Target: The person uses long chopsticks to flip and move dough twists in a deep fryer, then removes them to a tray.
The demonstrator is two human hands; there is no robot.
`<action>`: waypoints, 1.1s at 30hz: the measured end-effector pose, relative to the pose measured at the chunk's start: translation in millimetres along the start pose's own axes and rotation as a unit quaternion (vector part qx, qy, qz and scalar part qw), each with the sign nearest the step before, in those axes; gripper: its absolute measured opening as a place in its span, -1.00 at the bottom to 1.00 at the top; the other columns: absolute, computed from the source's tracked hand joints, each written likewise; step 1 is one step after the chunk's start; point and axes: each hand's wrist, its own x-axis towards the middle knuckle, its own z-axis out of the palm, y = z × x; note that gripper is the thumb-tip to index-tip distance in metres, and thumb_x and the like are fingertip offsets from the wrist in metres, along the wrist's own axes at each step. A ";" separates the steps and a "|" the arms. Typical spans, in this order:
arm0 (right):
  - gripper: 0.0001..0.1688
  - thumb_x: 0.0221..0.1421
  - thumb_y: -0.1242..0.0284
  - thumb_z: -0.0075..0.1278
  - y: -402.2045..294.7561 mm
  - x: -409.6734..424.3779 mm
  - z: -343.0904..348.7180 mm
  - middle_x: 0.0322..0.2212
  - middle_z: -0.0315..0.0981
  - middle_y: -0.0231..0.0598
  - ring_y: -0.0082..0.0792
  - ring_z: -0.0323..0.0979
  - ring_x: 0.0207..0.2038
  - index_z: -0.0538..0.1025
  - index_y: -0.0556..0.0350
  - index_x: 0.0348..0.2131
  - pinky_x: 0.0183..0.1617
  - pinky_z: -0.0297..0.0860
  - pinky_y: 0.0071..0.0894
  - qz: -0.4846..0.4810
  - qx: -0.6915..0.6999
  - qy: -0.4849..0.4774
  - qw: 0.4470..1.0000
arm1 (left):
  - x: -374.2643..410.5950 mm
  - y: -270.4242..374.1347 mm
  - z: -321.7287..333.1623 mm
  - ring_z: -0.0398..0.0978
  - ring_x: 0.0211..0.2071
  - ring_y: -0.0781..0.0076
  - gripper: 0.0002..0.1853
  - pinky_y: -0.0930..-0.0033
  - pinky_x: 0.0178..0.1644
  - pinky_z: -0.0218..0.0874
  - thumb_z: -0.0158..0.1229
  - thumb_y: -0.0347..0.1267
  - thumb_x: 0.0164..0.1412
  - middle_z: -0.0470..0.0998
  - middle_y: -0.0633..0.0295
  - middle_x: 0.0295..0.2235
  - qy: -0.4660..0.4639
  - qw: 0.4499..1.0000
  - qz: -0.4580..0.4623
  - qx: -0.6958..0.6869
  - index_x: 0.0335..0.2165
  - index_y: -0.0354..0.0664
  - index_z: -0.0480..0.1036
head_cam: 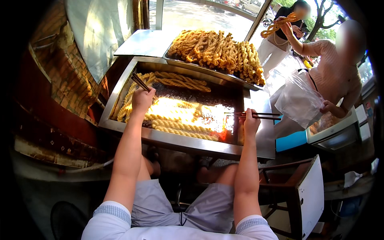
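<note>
My left hand (142, 99) grips a pair of dark chopsticks (140, 81) over the left part of a rectangular metal fryer (192, 145). In my right hand (251, 121) is another pair of long chopsticks (268, 116), held across the fryer's right rim with the tips over the oil. Pale twisted dough strands (183, 127) float in the bubbling oil near the front. Browner twists (183, 81) lie along the back, and more pale twists (127, 103) run along the left wall. Strong sun glare washes out the middle of the oil and hides the right-hand tips.
Behind the fryer a metal tray (210, 70) holds a heap of fried dough twists (216, 54). At right, a person (330, 69) holds up a twist (279, 25) and a plastic bag (300, 96); another person (280, 39) stands beyond. A wooden stool (288, 177) is by my right leg.
</note>
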 end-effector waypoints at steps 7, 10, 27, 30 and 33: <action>-0.68 0.35 0.36 0.00 2.5 1.7 -0.5 -0.56 0.58 -0.18 -0.39 0.55 -0.61 0.54 0.27 -0.38 -0.55 0.44 -0.47 -0.017 -0.032 -0.001 0.999 | 0.0 0.7 -0.6 0.63 -0.45 0.14 -0.78 0.18 -0.35 0.40 0.29 -0.26 0.20 0.63 0.07 -0.55 0.004 1.000 0.011 0.003 -0.38 -0.21 0.66; -0.68 0.35 0.36 0.00 7.2 2.0 -3.7 -0.55 0.59 -0.18 -0.39 0.56 -0.60 0.54 0.28 -0.38 -0.52 0.46 -0.46 -0.031 -0.028 -0.008 0.999 | -2.8 9.5 -1.3 0.63 -0.47 0.16 -0.78 0.18 -0.37 0.39 0.28 -0.28 0.20 0.63 0.08 -0.56 -0.015 0.999 -0.035 0.001 -0.39 -0.23 0.66; -0.69 0.34 0.32 0.05 13.9 5.5 -0.6 -0.55 0.58 -0.20 -0.43 0.55 -0.61 0.57 0.22 -0.35 -0.58 0.44 -0.49 -0.017 -0.014 -0.005 1.000 | -2.5 8.9 -0.9 0.63 -0.48 0.13 -0.79 0.20 -0.35 0.40 0.29 -0.30 0.19 0.63 0.05 -0.56 -0.008 1.000 -0.002 0.003 -0.41 -0.25 0.66; -0.69 0.34 0.31 0.05 15.4 5.8 1.0 -0.54 0.58 -0.20 -0.43 0.55 -0.61 0.56 0.22 -0.35 -0.58 0.45 -0.49 -0.016 -0.006 -0.008 1.000 | -3.7 10.4 -2.3 0.64 -0.47 0.13 -0.79 0.20 -0.35 0.41 0.29 -0.30 0.19 0.63 0.05 -0.56 0.000 1.000 -0.001 0.011 -0.41 -0.25 0.66; -0.70 0.34 0.31 0.05 18.1 6.4 1.9 -0.53 0.58 -0.21 -0.43 0.56 -0.60 0.56 0.21 -0.35 -0.57 0.47 -0.49 -0.017 0.000 -0.006 1.000 | -3.5 10.4 -2.1 0.64 -0.46 0.12 -0.79 0.19 -0.34 0.42 0.29 -0.30 0.18 0.64 0.04 -0.55 -0.001 1.000 -0.005 0.015 -0.41 -0.25 0.66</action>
